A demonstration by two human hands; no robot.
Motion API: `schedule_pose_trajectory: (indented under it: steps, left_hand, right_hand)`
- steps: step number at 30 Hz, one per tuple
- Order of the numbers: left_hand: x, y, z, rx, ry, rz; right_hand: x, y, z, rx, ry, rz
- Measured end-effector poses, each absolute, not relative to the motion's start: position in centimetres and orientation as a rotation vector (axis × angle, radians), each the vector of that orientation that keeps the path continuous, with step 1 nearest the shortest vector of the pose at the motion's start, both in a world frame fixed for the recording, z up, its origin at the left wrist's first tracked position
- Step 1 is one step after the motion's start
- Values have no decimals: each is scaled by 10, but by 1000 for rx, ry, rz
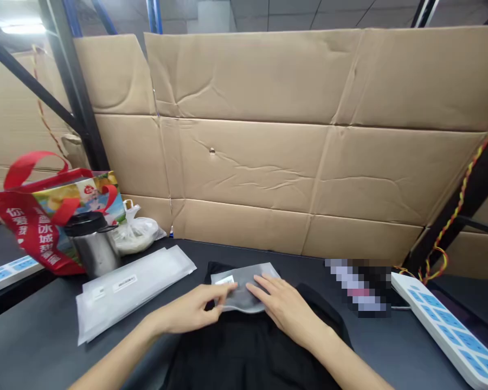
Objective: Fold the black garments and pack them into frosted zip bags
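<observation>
A small frosted plastic bag (244,276) with a white label at its left lies on a black garment (244,346), which spreads toward me on the dark table. My left hand (195,310) is closed at the bag's left edge, thumb and forefinger pinching it beside the label. Across the bag's right half rests my right hand (287,309), open, its fingers spread and pressing lightly on the plastic. The garment's near end runs out of view, and my forearms cover some of its sides.
To the left lie stacked frosted bags (134,287) with labels. Behind them stand a steel flask (95,252), a red carrier bag (44,238) and a knotted clear bag (138,233). Power strips (451,330) lie at both sides. A cardboard wall (248,157) closes the back.
</observation>
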State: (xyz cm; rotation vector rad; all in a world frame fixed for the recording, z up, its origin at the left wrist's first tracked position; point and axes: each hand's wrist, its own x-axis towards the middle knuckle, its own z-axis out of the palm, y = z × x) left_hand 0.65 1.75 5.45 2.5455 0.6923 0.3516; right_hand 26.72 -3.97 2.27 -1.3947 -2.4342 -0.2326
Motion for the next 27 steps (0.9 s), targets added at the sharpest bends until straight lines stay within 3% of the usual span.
schedule_pose_trajectory:
  steps: [5,12,20,25,27]
  left_hand:
    - [3,11,32,2589,1057,914]
    - [16,-19,20,2824,596,178]
    - [12,-17,29,2828,654,232]
    - [7,58,34,2778,1084,697]
    - [5,90,31,2760,1171,721]
  right_hand:
    - [262,10,46,-1680,-2057,-257]
    - [217,83,36,-1615,-2206,-181]
    - [238,72,25,-1452,-2243,27]
    - [304,36,21,-1601,-2024,63]
    - [317,26,13,-1631,-1979,85]
